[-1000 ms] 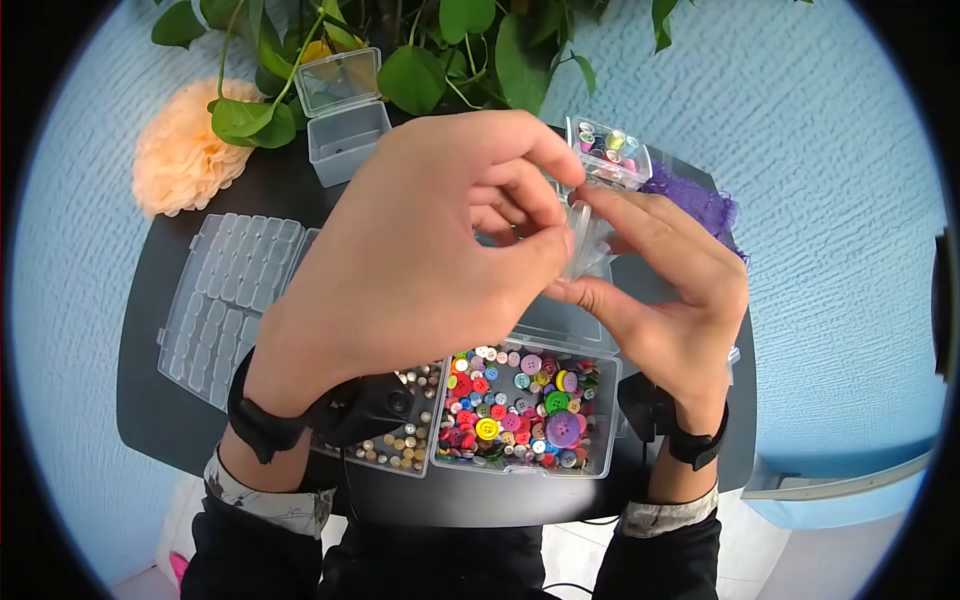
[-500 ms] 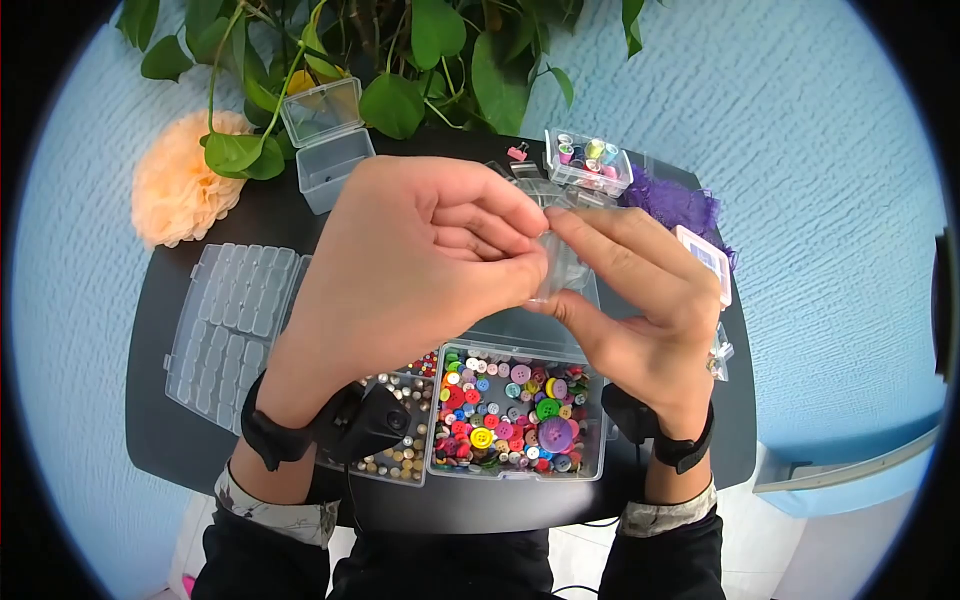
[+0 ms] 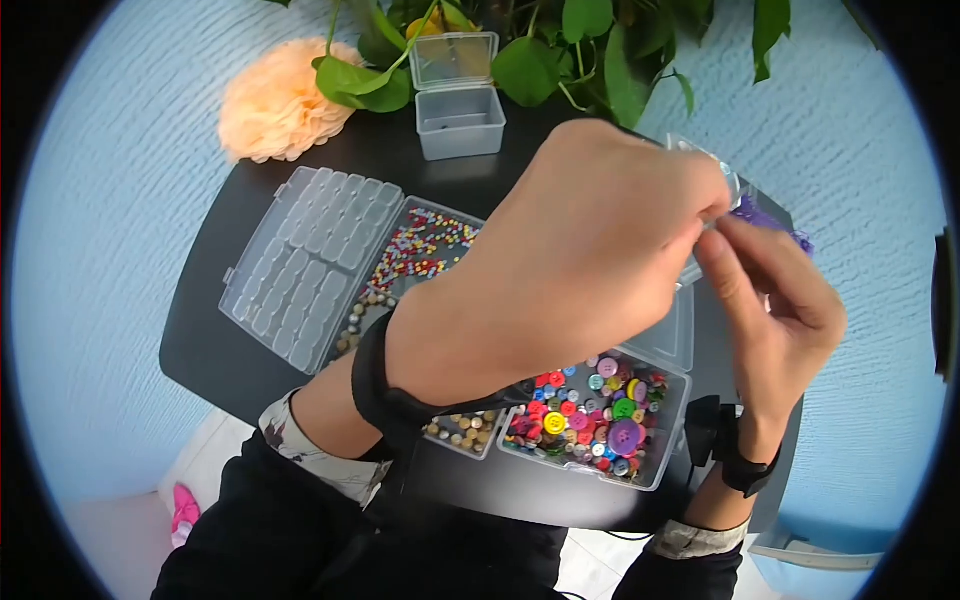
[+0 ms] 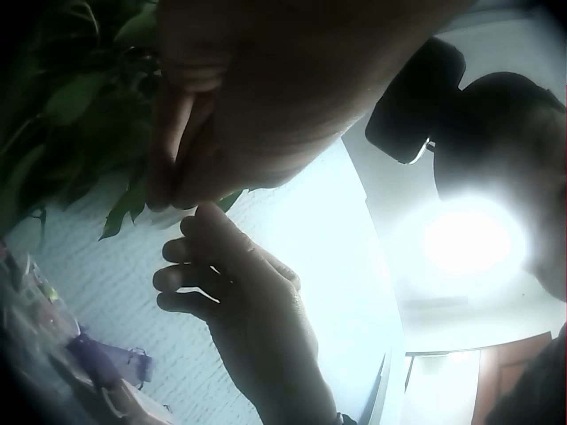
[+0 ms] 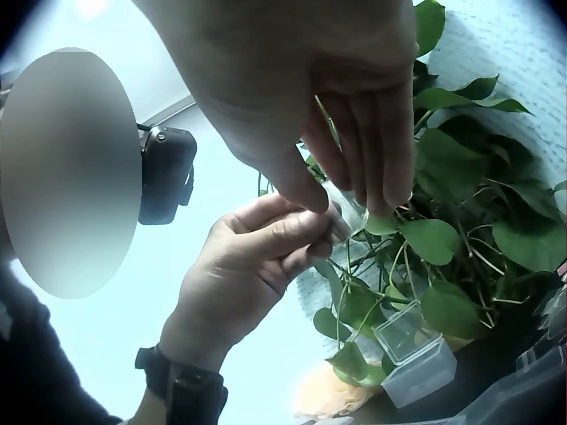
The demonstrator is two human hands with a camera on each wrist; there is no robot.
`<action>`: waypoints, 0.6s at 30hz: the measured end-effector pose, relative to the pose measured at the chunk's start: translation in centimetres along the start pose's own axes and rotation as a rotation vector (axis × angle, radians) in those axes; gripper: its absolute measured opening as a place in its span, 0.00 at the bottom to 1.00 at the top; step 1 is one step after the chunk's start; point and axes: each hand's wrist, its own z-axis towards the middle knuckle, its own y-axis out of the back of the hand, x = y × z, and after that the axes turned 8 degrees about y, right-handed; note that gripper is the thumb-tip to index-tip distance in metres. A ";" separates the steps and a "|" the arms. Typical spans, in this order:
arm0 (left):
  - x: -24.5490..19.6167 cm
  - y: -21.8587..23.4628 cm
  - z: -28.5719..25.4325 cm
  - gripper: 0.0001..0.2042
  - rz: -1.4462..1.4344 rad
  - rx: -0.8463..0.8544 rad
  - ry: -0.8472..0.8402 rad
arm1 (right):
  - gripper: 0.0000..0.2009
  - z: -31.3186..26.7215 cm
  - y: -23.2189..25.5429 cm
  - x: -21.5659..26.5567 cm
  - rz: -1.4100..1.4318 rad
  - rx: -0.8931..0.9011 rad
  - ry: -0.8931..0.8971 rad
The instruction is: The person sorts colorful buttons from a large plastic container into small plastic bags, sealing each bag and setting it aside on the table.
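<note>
Above the table, my left hand point(image 3: 600, 230) and right hand point(image 3: 780, 300) meet with fingertips close together. Between them is a small piece of clear, crinkled plastic point(image 5: 347, 212), mostly covered by the fingers; its kind cannot be told. The left hand point(image 5: 257, 252) pinches it between thumb and curled fingers, its back facing up in the head view. The right hand point(image 5: 328, 106) pinches it with thumb and fingers from the other side. Below them lies an open clear box of colourful buttons point(image 3: 590, 410).
An open divided box with small coloured beads point(image 3: 425, 245) and a compartmented lid point(image 3: 310, 265) lies left. Behind stand a small open clear box point(image 3: 460, 125), a peach paper flower point(image 3: 285, 100) and a leafy plant point(image 3: 525, 70). Purple mesh point(image 3: 760, 215) lies right.
The head view has swung, so the table sits further right in it. The left hand has rolled over, hiding its fingers, and the plastic is now nearly covered in the head view.
</note>
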 end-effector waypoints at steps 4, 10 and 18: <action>0.2 0.1 -0.1 0.06 0.045 0.029 -0.050 | 0.10 -0.1 -0.6 -0.4 0.081 -0.142 -0.051; 0.4 -0.3 -0.2 0.06 0.122 -0.013 -0.111 | 0.11 -0.4 -0.7 -0.2 0.018 -0.040 -0.065; 1.3 -1.2 -1.0 0.08 0.077 -0.200 -0.332 | 0.09 -0.7 -1.2 -0.2 -0.097 -0.079 0.046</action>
